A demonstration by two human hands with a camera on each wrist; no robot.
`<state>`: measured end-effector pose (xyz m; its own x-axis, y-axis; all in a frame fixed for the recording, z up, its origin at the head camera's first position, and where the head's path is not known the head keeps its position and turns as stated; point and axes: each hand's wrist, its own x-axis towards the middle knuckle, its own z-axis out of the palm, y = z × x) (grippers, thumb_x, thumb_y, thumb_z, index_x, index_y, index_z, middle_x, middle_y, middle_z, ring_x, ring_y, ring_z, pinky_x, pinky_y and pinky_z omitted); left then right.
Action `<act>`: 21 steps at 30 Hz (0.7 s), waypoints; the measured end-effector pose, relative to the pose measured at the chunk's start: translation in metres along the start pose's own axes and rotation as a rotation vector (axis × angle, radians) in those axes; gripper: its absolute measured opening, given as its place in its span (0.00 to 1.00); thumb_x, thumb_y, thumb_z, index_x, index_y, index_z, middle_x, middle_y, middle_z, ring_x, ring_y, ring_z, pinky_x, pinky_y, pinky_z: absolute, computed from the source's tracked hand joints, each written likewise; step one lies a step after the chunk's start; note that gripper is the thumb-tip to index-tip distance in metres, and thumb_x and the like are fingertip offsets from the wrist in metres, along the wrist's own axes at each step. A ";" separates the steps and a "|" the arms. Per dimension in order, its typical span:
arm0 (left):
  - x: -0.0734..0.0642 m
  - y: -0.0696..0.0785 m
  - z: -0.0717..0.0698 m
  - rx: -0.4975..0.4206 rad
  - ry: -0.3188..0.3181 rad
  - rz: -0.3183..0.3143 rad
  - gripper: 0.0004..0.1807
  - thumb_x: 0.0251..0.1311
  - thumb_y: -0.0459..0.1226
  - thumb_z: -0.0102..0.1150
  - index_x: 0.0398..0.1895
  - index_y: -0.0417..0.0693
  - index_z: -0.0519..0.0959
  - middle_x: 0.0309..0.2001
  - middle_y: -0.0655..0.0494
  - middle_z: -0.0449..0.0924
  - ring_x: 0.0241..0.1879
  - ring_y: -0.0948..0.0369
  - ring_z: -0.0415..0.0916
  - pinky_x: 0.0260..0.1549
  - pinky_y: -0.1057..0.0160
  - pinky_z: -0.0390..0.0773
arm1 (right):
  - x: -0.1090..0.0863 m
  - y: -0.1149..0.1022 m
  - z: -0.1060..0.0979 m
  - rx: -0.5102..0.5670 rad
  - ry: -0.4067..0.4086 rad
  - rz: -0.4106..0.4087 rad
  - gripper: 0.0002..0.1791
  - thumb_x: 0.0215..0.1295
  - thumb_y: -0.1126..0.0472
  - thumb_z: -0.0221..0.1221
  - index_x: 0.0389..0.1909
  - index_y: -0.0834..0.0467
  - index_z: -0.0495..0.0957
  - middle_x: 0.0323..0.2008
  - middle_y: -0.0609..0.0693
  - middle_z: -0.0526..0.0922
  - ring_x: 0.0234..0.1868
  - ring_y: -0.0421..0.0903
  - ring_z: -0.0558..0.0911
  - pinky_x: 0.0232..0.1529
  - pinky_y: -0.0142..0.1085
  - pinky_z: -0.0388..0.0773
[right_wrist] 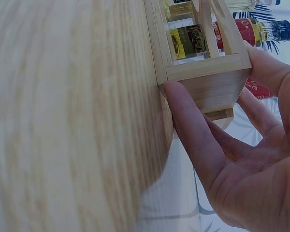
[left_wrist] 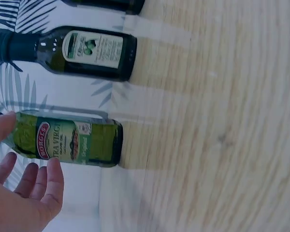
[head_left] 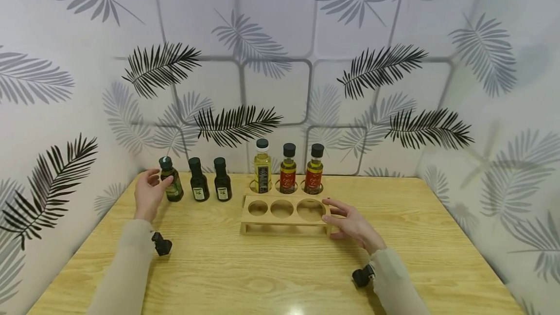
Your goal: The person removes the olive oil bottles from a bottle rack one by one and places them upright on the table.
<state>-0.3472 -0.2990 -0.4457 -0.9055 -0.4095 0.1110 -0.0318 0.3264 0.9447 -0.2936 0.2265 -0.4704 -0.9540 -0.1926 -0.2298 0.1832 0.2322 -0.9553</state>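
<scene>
At the far left of the table my left hand (head_left: 149, 192) reaches around a green olive oil bottle (left_wrist: 70, 137). Its thumb lies over the bottle's shoulder in the left wrist view, and the fingers are loosely bent beside the label; firm contact cannot be told. A two-tier wooden bottle rack (head_left: 286, 221) stands at the centre, with round holes in its front tier. My right hand (head_left: 352, 225) holds the rack's right end, fingers spread across the end panel (right_wrist: 212, 92). One fingertip meets the panel's lower corner in the right wrist view.
Two dark bottles (head_left: 199, 181) (head_left: 222, 181) stand right of the green one. The rear tier bears a yellow oil bottle (head_left: 262, 169) and two red-labelled bottles (head_left: 288, 174) (head_left: 313, 174). A leaf-patterned wall (head_left: 275, 91) rises behind the wooden table (head_left: 210, 271).
</scene>
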 end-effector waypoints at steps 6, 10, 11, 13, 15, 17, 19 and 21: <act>-0.013 0.009 0.009 -0.017 0.137 -0.032 0.22 0.64 0.43 0.63 0.57 0.43 0.73 0.50 0.52 0.73 0.48 0.58 0.69 0.45 0.60 0.73 | -0.001 0.000 -0.001 -0.007 -0.019 -0.016 0.34 0.67 0.53 0.63 0.73 0.47 0.64 0.74 0.66 0.53 0.68 0.63 0.68 0.45 0.48 0.84; -0.019 0.017 0.018 -0.075 0.185 -0.042 0.16 0.63 0.42 0.64 0.48 0.43 0.75 0.37 0.62 0.69 0.36 0.66 0.66 0.33 0.69 0.71 | 0.001 -0.002 -0.002 -0.004 -0.018 -0.008 0.34 0.67 0.54 0.63 0.73 0.46 0.64 0.74 0.65 0.53 0.68 0.63 0.68 0.45 0.48 0.84; -0.021 0.019 0.020 -0.095 0.181 -0.037 0.15 0.63 0.41 0.64 0.48 0.42 0.76 0.35 0.63 0.69 0.35 0.67 0.66 0.31 0.70 0.71 | 0.001 -0.002 -0.002 -0.002 -0.022 -0.009 0.34 0.67 0.54 0.63 0.73 0.47 0.64 0.74 0.65 0.53 0.68 0.63 0.68 0.45 0.48 0.84; -0.023 0.021 0.026 -0.153 0.143 -0.029 0.13 0.64 0.39 0.63 0.47 0.42 0.76 0.33 0.66 0.70 0.33 0.68 0.68 0.29 0.73 0.71 | 0.002 -0.002 -0.002 0.001 -0.022 -0.010 0.34 0.66 0.54 0.63 0.73 0.47 0.64 0.74 0.65 0.53 0.68 0.63 0.68 0.45 0.48 0.84; -0.025 0.025 0.032 -0.221 0.087 -0.041 0.11 0.64 0.38 0.63 0.46 0.42 0.76 0.30 0.67 0.72 0.31 0.69 0.72 0.27 0.73 0.73 | 0.002 -0.001 -0.002 0.005 -0.020 -0.015 0.35 0.66 0.54 0.64 0.72 0.47 0.64 0.74 0.65 0.53 0.68 0.63 0.67 0.44 0.48 0.84; -0.029 0.030 0.038 -0.286 0.021 -0.062 0.11 0.65 0.37 0.62 0.46 0.43 0.77 0.29 0.69 0.75 0.29 0.68 0.75 0.26 0.73 0.75 | 0.002 0.000 -0.001 0.004 -0.015 -0.017 0.35 0.65 0.54 0.65 0.72 0.46 0.65 0.74 0.65 0.54 0.69 0.64 0.67 0.44 0.47 0.84; -0.034 0.034 0.045 -0.322 -0.043 -0.092 0.11 0.65 0.38 0.62 0.46 0.43 0.77 0.28 0.68 0.78 0.29 0.68 0.78 0.27 0.71 0.78 | 0.002 0.001 -0.001 0.007 -0.007 -0.015 0.35 0.64 0.53 0.65 0.72 0.46 0.66 0.74 0.64 0.54 0.69 0.64 0.67 0.44 0.47 0.84; -0.039 0.038 0.051 -0.337 -0.094 -0.101 0.12 0.66 0.39 0.62 0.48 0.43 0.77 0.30 0.66 0.79 0.31 0.66 0.79 0.29 0.70 0.79 | 0.002 0.001 -0.001 0.006 -0.010 -0.012 0.35 0.64 0.53 0.65 0.72 0.45 0.66 0.74 0.64 0.54 0.68 0.64 0.67 0.44 0.47 0.84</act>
<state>-0.3351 -0.2271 -0.4302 -0.9403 -0.3403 -0.0020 0.0043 -0.0177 0.9998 -0.2956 0.2270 -0.4714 -0.9536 -0.2051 -0.2204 0.1734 0.2242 -0.9590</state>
